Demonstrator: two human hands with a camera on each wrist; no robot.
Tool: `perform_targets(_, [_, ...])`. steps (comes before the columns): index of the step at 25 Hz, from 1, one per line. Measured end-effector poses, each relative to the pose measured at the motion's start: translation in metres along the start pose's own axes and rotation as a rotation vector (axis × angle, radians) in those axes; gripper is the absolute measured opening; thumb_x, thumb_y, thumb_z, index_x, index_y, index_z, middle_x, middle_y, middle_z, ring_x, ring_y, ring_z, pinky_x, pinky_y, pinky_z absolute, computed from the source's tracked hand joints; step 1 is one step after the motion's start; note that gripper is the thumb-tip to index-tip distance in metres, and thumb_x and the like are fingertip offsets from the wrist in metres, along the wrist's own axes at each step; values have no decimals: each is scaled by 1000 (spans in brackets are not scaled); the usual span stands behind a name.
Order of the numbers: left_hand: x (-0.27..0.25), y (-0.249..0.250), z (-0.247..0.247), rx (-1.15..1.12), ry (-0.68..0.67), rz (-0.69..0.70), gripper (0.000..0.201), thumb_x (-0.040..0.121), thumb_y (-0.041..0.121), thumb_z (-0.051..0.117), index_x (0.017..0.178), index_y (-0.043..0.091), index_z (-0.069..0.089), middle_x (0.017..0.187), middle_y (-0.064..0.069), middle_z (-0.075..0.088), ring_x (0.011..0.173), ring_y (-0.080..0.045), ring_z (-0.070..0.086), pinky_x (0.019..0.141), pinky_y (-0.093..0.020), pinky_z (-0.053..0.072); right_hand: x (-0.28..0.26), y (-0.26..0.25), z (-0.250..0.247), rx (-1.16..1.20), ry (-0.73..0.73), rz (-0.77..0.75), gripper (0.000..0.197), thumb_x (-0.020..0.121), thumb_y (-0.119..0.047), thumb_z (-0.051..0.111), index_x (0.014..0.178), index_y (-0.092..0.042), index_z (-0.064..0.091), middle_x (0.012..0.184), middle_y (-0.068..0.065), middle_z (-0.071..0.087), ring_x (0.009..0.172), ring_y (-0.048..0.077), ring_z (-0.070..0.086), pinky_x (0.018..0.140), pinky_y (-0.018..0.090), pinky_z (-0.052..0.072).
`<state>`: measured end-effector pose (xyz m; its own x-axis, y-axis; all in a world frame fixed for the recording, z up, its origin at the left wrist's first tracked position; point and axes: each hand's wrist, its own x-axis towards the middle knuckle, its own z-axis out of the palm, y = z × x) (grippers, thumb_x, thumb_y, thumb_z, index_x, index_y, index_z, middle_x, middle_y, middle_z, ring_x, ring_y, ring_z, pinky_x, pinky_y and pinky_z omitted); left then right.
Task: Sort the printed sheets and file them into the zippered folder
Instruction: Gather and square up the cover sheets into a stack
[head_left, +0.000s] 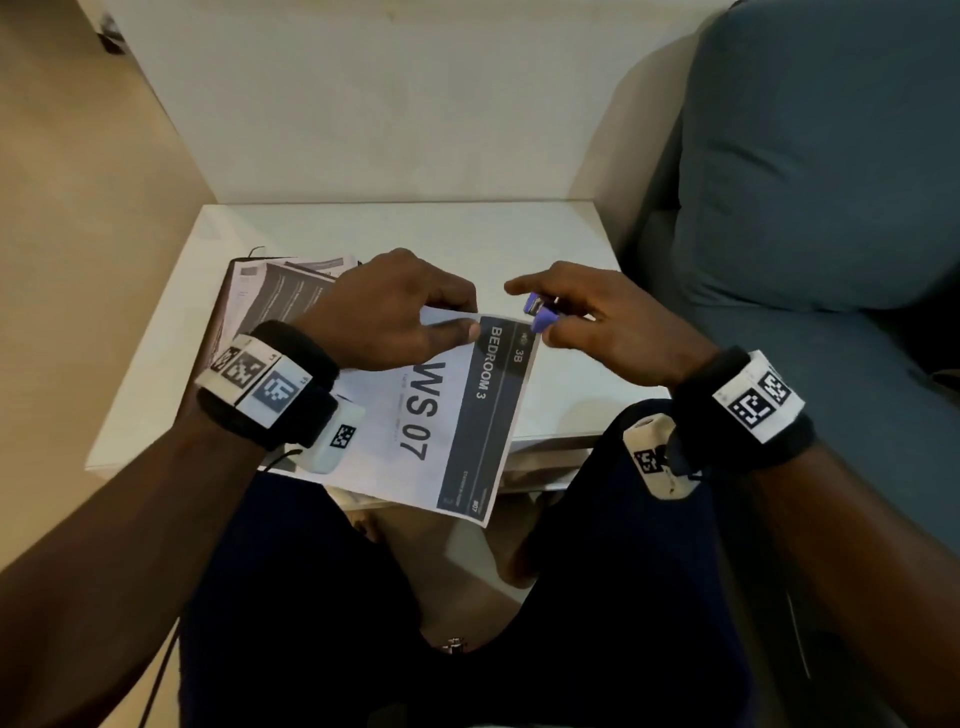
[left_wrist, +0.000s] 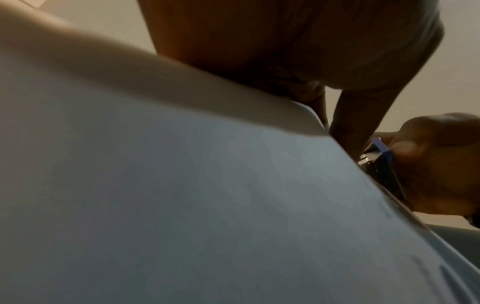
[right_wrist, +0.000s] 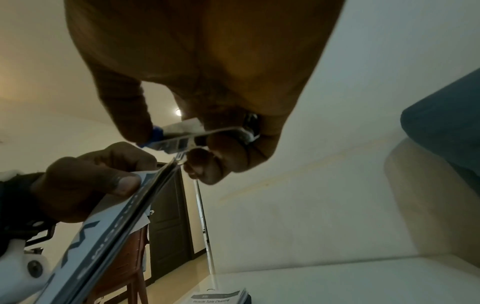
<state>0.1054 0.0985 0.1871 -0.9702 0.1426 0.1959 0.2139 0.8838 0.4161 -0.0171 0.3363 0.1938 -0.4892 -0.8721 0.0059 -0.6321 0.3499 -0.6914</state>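
Observation:
My left hand (head_left: 457, 317) pinches the top edge of a small stack of printed sheets (head_left: 441, 415) headed "WS 07" and "BEDROOM 3", holding it above the table's front edge and my lap. At the stack's top right corner, my right hand (head_left: 571, 312) grips a small blue stapler (head_left: 539, 314). The right wrist view shows the stapler (right_wrist: 182, 135) set over the corner of the sheets (right_wrist: 109, 226). In the left wrist view the pale underside of the sheets (left_wrist: 182, 185) fills most of the picture. More printed sheets (head_left: 280, 296) lie piled on something dark on the table.
The low white table (head_left: 389, 228) stands before my knees, against a white wall. A blue-grey sofa (head_left: 831, 182) is at my right. The right wrist view shows a wooden chair (right_wrist: 122, 267) and a dark door (right_wrist: 168, 226) behind.

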Motion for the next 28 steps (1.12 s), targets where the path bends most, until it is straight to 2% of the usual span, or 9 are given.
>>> perform_targets(1, [-1,2,1,10,-12,4,33,96,53,52,87,26,69,69,7,68,62,-11,59,57,-34,47,-2,-2,1,-53,-16,-32,42,89,-37,62,130,-27,62,110,-14,61,94,1,59,83,22,52])
perform_targets(3, [-3,8,1,19,-19,25,33,96,53,52,87,27,70,64,14,65,61,-7,58,56,-29,41,-4,-5,1,-83,-44,-66,31,87,-31,74,116,-28,65,109,-14,65,92,9,62,84,37,56])
perform_targets(8, [-5,18,0,73,6,74,27,99,44,58,86,26,72,68,39,57,60,2,56,54,-22,30,-5,-9,1,-124,-112,-93,30,87,-38,77,114,-28,70,107,-15,67,93,8,62,83,35,55])
perform_targets(10, [-7,18,-2,90,3,71,24,100,41,60,86,26,72,64,34,58,62,2,57,54,-12,27,-5,-10,1,-123,-120,-90,32,88,-44,75,116,-28,71,106,-14,67,95,8,62,85,37,54])
perform_targets(12, [-8,19,-4,90,7,76,26,100,43,58,86,24,72,54,24,54,62,1,57,53,-9,28,-5,-10,1,-123,-113,-108,32,90,-45,73,116,-27,72,106,-13,67,96,10,62,85,39,54])
perform_targets(15, [-9,21,-6,73,12,80,30,98,47,54,85,25,71,60,16,60,62,-4,56,54,-8,30,-5,-8,2,-85,-97,-128,28,93,-40,71,116,-24,74,105,-12,69,96,11,63,85,40,53])
perform_targets(18, [-9,21,-7,70,9,80,32,98,48,53,86,25,71,65,7,67,61,-9,55,54,-12,27,-4,-7,3,-81,-81,-155,26,94,-37,70,115,-22,74,103,-8,70,94,13,64,83,43,53])
perform_targets(23, [-8,21,-10,69,8,70,36,97,52,50,87,24,70,67,2,69,57,-16,56,52,-29,39,-4,-8,0,-75,-79,-191,23,96,-30,70,115,-18,76,102,-3,70,93,18,64,81,43,52])
perform_targets(28, [-7,21,-9,63,11,66,36,97,52,51,87,24,70,66,1,68,56,-17,55,53,-29,40,-4,-6,-1,-72,-70,-210,23,96,-30,69,114,-17,76,101,-1,70,91,19,64,79,46,52])
